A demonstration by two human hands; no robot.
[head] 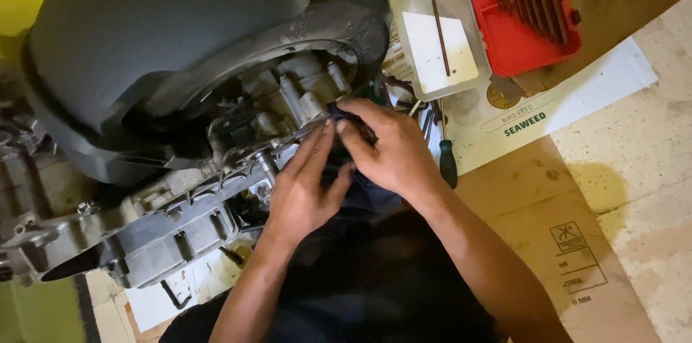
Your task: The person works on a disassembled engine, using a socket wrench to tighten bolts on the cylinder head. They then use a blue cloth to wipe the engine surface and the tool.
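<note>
Left hand, right hand pinching dark cloth, engine casing

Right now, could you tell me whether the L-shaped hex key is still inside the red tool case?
No, the L-shaped hex key lies on a white lid beside the red tool case.

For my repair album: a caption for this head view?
Both hands press a dark cloth against a scooter engine casing beside the rear tyre.

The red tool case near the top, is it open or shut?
Open. The red tool case lies flat on the floor with its inside facing up, and a row of long dark tools shows in its slots. No lid covers them.
</note>
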